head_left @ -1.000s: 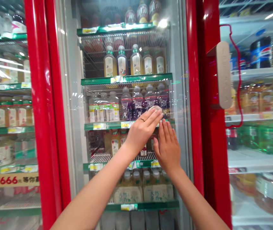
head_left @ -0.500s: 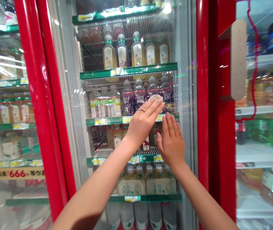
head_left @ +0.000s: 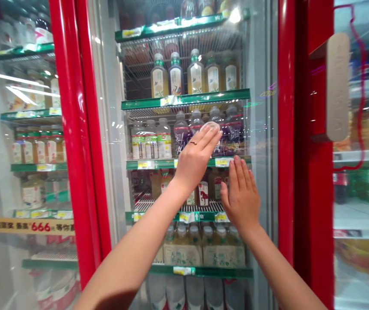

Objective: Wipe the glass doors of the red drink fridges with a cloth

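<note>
My left hand (head_left: 197, 153), with a ring on one finger, lies with its fingers together over a pale round pad (head_left: 213, 125) against the glass door (head_left: 258, 129). Most of the pad is hidden under the fingers, and its material is unclear. Lower and to the right, my right hand (head_left: 243, 196) rests with straight fingers, apparently flat against the same glass, holding nothing. Behind the glass stand purple-labelled bottles (head_left: 234, 127) and bottles with green and white labels (head_left: 164, 140).
Red frames (head_left: 84, 129) border the shut door. A beige handle (head_left: 337, 86) sticks out on the right frame, with a red cord (head_left: 362, 99) beyond it. More glass-fronted drink shelves (head_left: 39, 168) stand on the left, and bottles fill white shelves (head_left: 355, 211) at the right.
The camera view has shifted so the fridge sits farther right. Against the door, my left hand and the pad have moved slightly left and up. My right hand has stayed in place.
</note>
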